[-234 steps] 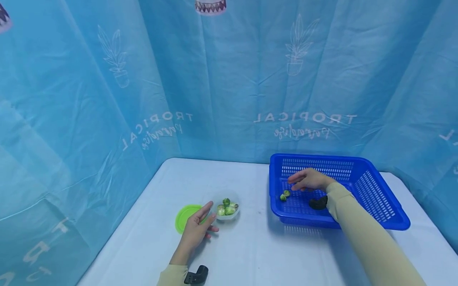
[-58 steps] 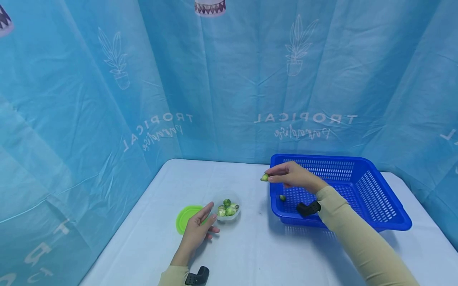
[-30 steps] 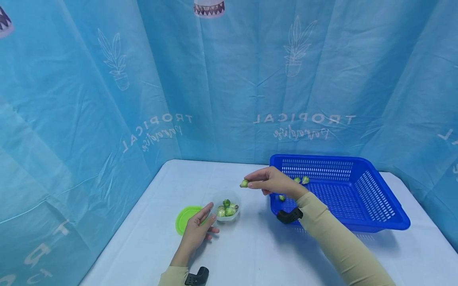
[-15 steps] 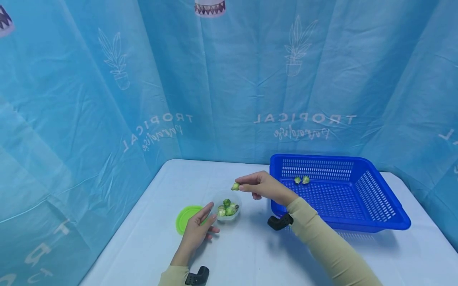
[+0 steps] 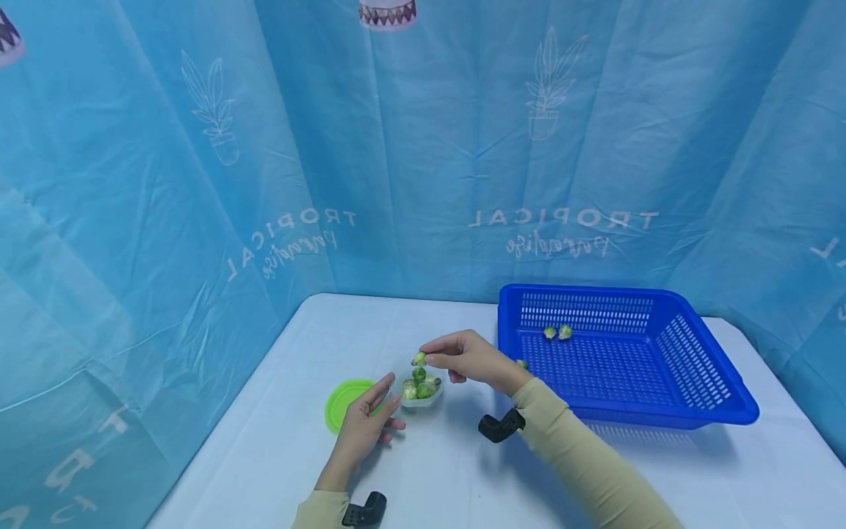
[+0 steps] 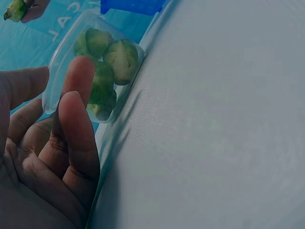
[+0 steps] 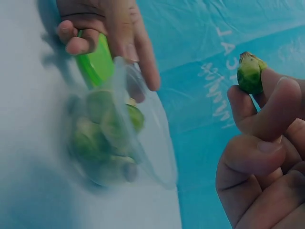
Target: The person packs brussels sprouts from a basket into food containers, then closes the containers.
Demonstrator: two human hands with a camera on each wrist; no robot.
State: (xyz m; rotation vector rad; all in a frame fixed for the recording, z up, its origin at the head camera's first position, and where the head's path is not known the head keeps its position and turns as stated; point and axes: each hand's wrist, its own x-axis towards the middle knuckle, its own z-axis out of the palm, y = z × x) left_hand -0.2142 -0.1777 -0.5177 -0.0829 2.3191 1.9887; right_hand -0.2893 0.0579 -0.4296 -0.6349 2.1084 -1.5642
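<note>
Between thumb and fingertips my right hand (image 5: 472,358) pinches a small green Brussels sprout (image 7: 250,74), its cut stem end showing. In the head view this sprout is over the far side of a clear plastic container (image 5: 423,403). Several Brussels sprouts (image 6: 121,62) sit inside the container, which stands on the table. My left hand (image 5: 362,426) is at the container's left side, fingers spread and relaxed, thumb and fingertips right at its wall. A bright green lid (image 5: 339,402) lies on the table, partly hidden behind the left hand.
A blue perforated basket (image 5: 634,405) stands at the right of the white table (image 5: 436,485). Two Brussels sprouts (image 5: 565,333) lie near its back wall, and another sprout (image 5: 522,364) shows at its left side. A blue printed curtain (image 5: 423,184) hangs behind and at the sides.
My right hand has picked a Brussels sprout out of the blue basket and carried it left and down to above the container. My left hand has stayed in place.
</note>
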